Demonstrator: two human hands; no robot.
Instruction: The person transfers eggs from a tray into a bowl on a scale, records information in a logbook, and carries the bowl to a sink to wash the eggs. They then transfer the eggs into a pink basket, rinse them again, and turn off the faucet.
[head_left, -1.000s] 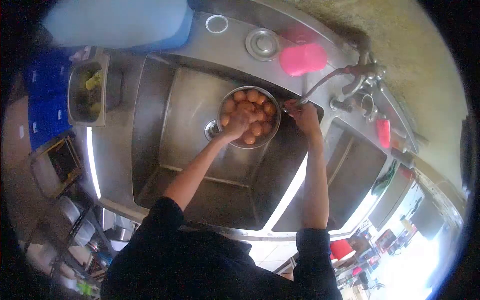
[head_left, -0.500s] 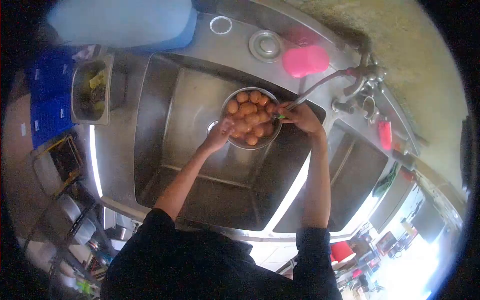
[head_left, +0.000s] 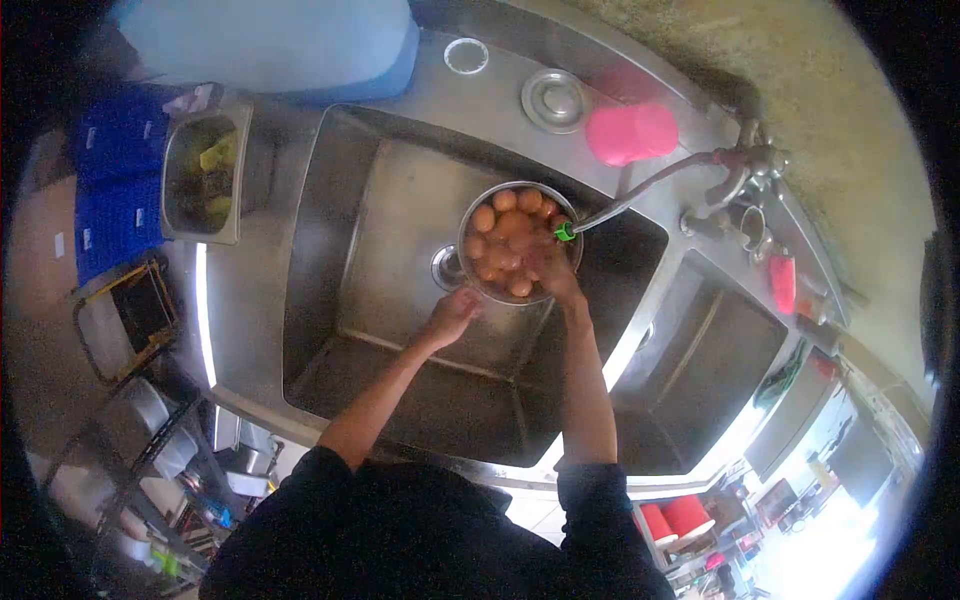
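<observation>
- Sleeves (head_left: 590, 490), both dark, reach up from the bottom.
- Left hand (head_left: 455, 318) has moved from over the eggs (head_left: 484, 218) to the low left edge of the bowl (head_left: 461, 243). Its fingers are bent. I cannot tell if they pinch the edge or just sit by it.
- The right hand (head_left: 552, 268) held the hose (head_left: 640, 192) half a second ago. Now it has let go and is in with the eggs, on the right side of the bowl. So this hand is free to work on the eggs.
- That hand is blurry, so I cannot tell if its fingers are spread or hold an egg.
- The eggs are brown and heaped in the round bowl. The bowl sits in the big sink (head_left: 400, 210), just beside the drain (head_left: 448, 268).
- No hand is on the hose now. Its green tip (head_left: 565, 232) is at the right edge of the bowl.
- Past the sink are a round lid (head_left: 555, 100), a pink tub (head_left: 630, 135) and the tap (head_left: 765, 165).
</observation>
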